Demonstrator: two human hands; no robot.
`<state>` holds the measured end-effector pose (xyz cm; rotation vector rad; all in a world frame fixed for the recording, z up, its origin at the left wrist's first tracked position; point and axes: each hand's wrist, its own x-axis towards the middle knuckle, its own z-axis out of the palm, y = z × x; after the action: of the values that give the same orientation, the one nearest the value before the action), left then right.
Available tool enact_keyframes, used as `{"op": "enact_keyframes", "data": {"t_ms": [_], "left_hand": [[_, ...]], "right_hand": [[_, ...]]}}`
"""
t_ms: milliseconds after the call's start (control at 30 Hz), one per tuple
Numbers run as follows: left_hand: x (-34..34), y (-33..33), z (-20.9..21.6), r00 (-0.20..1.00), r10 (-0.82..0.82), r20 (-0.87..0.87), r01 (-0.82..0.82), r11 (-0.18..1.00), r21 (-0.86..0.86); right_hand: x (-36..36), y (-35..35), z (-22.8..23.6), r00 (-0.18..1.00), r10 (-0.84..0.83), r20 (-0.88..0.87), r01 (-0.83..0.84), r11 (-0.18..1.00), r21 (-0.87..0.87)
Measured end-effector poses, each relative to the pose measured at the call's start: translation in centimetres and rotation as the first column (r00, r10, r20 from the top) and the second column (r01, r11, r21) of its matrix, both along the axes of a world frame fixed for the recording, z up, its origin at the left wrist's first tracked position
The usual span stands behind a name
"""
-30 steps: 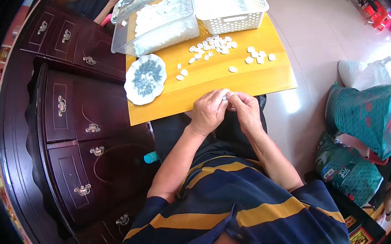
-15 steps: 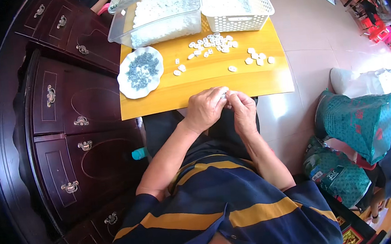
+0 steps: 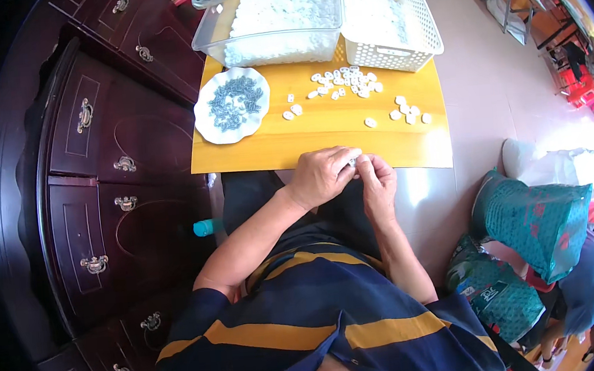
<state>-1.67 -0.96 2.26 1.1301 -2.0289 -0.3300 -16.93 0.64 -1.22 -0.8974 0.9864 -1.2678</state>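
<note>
My left hand [image 3: 320,177] and my right hand [image 3: 379,187] meet at the table's near edge. Between their fingertips is a small white piece [image 3: 353,161], mostly covered, pinched from both sides. Beyond them, similar small white plastic pieces with dark holes lie in a loose pile [image 3: 349,81]. A smaller cluster [image 3: 410,112] sits to the right, and a single white piece [image 3: 370,122] lies nearest my hands. To the left stands a scalloped white plate [image 3: 204,127] holding many small dark grey parts, with a few pale ones in the middle.
A clear plastic bin [image 3: 211,47] and a white perforated basket [image 3: 390,55], both filled with white pieces, stand at the back of the yellow table [image 3: 287,144]. Dark wooden drawers [image 3: 147,141] line the left. Teal bags [image 3: 533,219] and a bending person [image 3: 590,281] are at right.
The view has shifted, so the table and its contents appear further right. My hands stay together at the table's near edge, still pinching the small white piece.
</note>
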Motion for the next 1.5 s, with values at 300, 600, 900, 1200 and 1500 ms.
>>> {"op": "enact_keyframes", "data": {"t_ms": [300,600,900,1200,1500], "left_hand": [[5.8,-2.5,-1.2,0.905,0.353,0.238,-0.389,0.913,0.122],[6.2,-2.8,-2.6,0.841,0.397,0.367,-0.459,0.883,0.097],[6.4,-4.4,-2.4,0.862,0.41,0.299,-0.463,0.876,0.133],[6.9,-4.4,-3.7,0.861,0.443,0.25,-0.464,0.885,0.032],[7.3,-5.9,-5.0,0.903,0.415,0.107,-0.414,0.91,-0.032]], "right_hand": [[-4.8,-3.4,0.8,0.863,-0.155,-0.482,0.121,0.988,-0.101],[-8.1,-6.6,2.5,0.321,-0.322,-0.891,0.171,0.945,-0.279],[-7.5,-6.0,1.8,0.481,-0.402,-0.779,0.234,0.915,-0.328],[-2.9,-4.6,0.7,0.678,-0.289,-0.676,0.056,0.937,-0.345],[0.5,-3.7,1.3,0.682,-0.248,-0.688,-0.145,0.876,-0.46]]}}
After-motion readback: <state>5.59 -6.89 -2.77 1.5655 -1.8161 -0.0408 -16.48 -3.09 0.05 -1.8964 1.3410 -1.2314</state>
